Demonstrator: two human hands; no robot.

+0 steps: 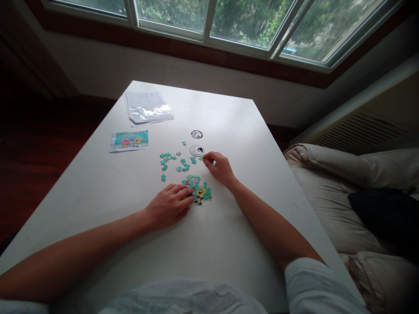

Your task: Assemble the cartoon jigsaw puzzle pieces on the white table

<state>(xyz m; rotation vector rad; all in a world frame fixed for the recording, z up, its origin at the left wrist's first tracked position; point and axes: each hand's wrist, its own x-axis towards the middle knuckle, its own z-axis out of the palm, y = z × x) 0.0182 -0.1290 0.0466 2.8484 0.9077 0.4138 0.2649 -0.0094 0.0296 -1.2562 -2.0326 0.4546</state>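
Note:
A partly joined jigsaw puzzle (200,192) with cartoon figures lies on the white table in front of me. My left hand (170,200) rests flat on its left side, fingers stretched out and covering some of it. Beyond the puzzle, my right hand (218,166) has thumb and fingertips pinched at a small green puzzle piece (201,158). Several loose puzzle pieces (185,165) are scattered to the left of that hand, and others (164,157) lie farther left. A round metallic disc (197,151) is just past my right fingertips.
A picture card (129,141) showing the cartoon lies at the left. Behind it sit papers with a clear plastic bag (149,107). A second round disc (197,134) is farther back on the white table (225,122). To the right stands a beige sofa (317,192); windows face me.

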